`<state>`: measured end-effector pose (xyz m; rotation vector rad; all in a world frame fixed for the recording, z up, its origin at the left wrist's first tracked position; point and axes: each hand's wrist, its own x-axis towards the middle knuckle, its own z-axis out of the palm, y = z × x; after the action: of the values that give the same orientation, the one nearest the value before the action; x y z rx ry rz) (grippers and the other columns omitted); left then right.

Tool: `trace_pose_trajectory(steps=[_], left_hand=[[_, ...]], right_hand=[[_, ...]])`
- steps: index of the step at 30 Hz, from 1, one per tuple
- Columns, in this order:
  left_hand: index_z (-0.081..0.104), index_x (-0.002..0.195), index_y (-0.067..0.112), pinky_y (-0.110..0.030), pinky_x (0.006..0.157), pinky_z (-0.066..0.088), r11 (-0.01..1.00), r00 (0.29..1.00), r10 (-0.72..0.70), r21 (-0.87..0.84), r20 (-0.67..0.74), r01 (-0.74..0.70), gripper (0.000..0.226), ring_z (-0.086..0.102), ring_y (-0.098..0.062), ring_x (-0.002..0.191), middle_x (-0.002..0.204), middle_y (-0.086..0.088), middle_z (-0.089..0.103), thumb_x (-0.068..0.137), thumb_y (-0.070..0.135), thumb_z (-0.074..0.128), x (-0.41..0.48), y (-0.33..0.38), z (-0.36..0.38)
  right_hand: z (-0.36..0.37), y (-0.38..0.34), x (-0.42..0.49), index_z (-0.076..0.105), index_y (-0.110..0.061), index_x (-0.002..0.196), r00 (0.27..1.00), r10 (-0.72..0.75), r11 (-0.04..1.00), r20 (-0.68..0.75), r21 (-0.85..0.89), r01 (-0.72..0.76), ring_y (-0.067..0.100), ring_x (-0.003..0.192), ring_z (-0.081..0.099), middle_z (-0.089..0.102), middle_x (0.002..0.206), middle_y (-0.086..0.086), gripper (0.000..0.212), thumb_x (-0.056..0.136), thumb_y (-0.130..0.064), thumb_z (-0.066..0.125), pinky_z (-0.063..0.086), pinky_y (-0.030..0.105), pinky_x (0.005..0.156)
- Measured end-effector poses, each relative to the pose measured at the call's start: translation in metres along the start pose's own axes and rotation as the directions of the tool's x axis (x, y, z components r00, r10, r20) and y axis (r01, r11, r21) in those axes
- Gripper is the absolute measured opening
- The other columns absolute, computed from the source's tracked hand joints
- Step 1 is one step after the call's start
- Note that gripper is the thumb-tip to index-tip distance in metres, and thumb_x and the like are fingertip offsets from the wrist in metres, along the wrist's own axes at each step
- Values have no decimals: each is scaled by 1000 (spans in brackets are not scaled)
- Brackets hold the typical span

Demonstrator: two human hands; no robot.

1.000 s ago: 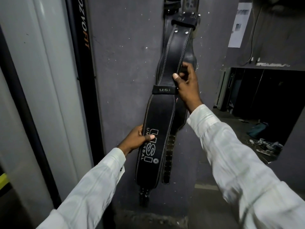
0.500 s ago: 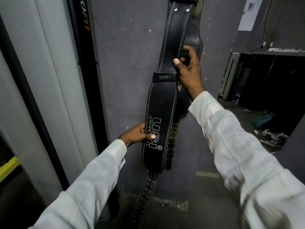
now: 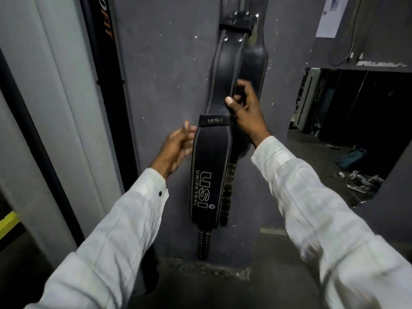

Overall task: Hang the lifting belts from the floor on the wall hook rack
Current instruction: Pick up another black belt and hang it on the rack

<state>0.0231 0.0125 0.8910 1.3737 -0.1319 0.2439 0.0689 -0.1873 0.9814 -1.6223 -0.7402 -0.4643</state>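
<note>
Against the wall point(image 3: 167, 85), right hand point(image 3: 247, 117) pinches the hanging belt point(image 3: 211, 163); left hand point(image 3: 176, 148) relaxed.

The black leather lifting belt point(image 3: 209, 175) is edged with pale stitching and printed with white USI lettering. The dark grey wall point(image 3: 160, 85) is flecked with white. The shirt sleeves point(image 3: 124, 230) are shown in plain white, and the black vertical strip point(image 3: 107, 32) is marked with orange letters.

Smooth black leather with a dull sheen and pale stitching on the front belt point(image 3: 211, 157), centre frame. Glossier black leather on the rear belt point(image 3: 256, 61) behind it. Shiny metal rivets point(image 3: 225, 38) near the top. Matt grey painted wall point(image 3: 160, 85), scuffed and flecked. White woven cloth sleeves point(image 3: 124, 219), lower frame. Paper sheet point(image 3: 329, 16), upper right.
</note>
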Motion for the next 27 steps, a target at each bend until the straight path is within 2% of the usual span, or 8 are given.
trace_pose_trajectory(steps=[3,5,8,12,16,19,21,27], left_hand=[[64,123,11,-28,76,53,996,996,90,27,-16,-89,47,64,-6,75,87,6,68,96,49,54,20,48,27],[67,106,15,-22,68,55,979,985,170,121,-24,-166,16,66,-7,74,89,1,69,99,24,56,27,62,48],[67,106,15,-28,77,58,953,964,244,211,-105,-218,20,68,-14,87,98,-5,72,98,4,52,31,55,59],[64,122,4,-30,83,58,949,966,224,253,-127,-187,27,69,-14,94,108,-10,73,96,4,55,22,26,63],[63,116,2,-17,64,50,956,989,144,263,-44,-128,21,61,4,65,75,10,66,96,1,55,12,5,74],[65,100,14,-24,70,49,989,1000,29,142,8,-30,11,56,2,54,64,12,65,99,13,54,18,26,71],[67,74,17,-25,68,51,997,1000,2,83,12,-3,34,52,3,43,48,10,58,102,26,50,29,55,69],[59,126,8,-30,68,59,978,979,132,181,-154,-103,31,69,-18,87,107,-9,70,96,10,61,47,82,74]], right_hand=[[10,13,-18,44,-11,132,998,29,1000,62,-11,-29,-17,74,53,50,96,-7,39,97,0,56,46,4,71],[10,22,-26,42,-10,135,980,86,996,177,-3,-87,-9,68,55,49,88,2,40,98,-3,56,50,15,66],[-3,26,-25,45,-18,135,915,210,966,344,70,-248,10,73,61,54,90,12,37,101,-18,57,55,34,63],[-25,6,3,55,-20,122,915,282,914,289,208,-347,0,66,59,58,85,-7,25,101,-33,56,58,27,67],[-22,3,17,54,-17,88,953,285,941,105,158,-299,0,52,52,59,64,-8,15,98,-6,58,44,19,50],[-21,22,5,56,-11,111,966,184,935,183,271,-230,5,73,67,72,82,-5,22,97,6,53,55,18,68],[-18,27,-3,50,-7,128,946,165,913,281,319,-254,20,92,69,70,103,11,33,97,6,52,59,27,82],[-9,42,-9,48,-11,128,891,243,916,383,210,-340,20,96,64,65,105,12,39,94,6,58,55,27,79]])
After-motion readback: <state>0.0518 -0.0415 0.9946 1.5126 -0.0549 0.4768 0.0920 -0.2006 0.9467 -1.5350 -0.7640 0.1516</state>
